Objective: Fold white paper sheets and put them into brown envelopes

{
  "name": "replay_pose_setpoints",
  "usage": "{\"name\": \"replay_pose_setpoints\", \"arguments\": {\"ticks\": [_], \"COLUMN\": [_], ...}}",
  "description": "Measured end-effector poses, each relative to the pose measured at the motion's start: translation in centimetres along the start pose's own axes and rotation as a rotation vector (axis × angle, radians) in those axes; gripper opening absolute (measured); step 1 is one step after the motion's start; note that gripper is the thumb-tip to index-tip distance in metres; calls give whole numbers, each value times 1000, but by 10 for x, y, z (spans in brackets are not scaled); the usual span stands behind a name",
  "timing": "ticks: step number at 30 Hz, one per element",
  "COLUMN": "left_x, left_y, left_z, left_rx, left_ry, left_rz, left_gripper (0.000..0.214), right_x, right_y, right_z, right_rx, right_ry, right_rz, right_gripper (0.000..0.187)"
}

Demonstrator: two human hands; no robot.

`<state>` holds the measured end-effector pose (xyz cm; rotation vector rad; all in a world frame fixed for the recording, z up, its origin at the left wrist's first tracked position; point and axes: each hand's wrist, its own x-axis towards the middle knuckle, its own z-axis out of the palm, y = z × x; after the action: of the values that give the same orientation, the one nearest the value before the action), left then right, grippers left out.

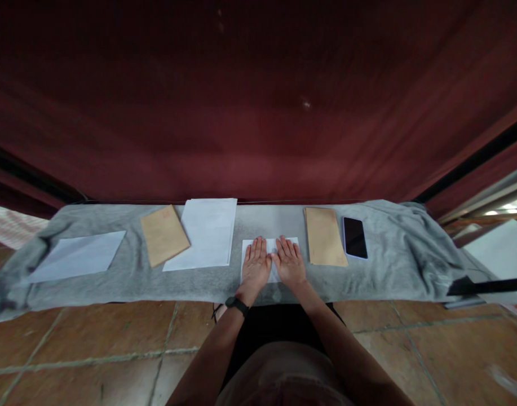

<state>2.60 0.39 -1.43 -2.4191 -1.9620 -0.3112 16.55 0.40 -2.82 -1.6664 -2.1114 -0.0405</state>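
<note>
A white sheet of paper point(274, 276) lies on the grey cloth in front of me, mostly covered by my hands. My left hand point(256, 264) rests flat on its left part, fingers stretched away from me; a dark band circles that wrist. Flat on the right part is my right hand point(289, 264), fingers also extended. The two thumbs nearly meet in the middle. Whether the sheet is folded beneath the palms I cannot tell. Just right of my right hand lies a small stack of brown envelopes point(326, 237).
A phone point(355, 237) lies right of the envelopes. On the left are a stack of white paper point(210, 234), a brown envelope point(164, 235) overlapping it, and another white sheet point(78, 255). Grey cloth point(157, 287) covers the narrow table; a dark red curtain point(258, 124) hangs behind.
</note>
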Motion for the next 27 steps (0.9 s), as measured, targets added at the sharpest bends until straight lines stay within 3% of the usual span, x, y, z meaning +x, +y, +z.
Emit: {"name": "replay_pose_setpoints", "arguments": {"ticks": [13,27], "left_x": [-14,-38], "left_y": [-14,-26], "left_z": [-2,-5], "left_rx": [-18,-50], "left_ry": [76,130], "left_rz": [-123,-193], "left_gripper": [63,58], "right_x": [-8,-17], "right_y": [15,19], "right_z": [5,0], "right_rx": [-44,-66], "right_ry": [29,46], "right_rz": [82,110], "right_gripper": [65,65]}}
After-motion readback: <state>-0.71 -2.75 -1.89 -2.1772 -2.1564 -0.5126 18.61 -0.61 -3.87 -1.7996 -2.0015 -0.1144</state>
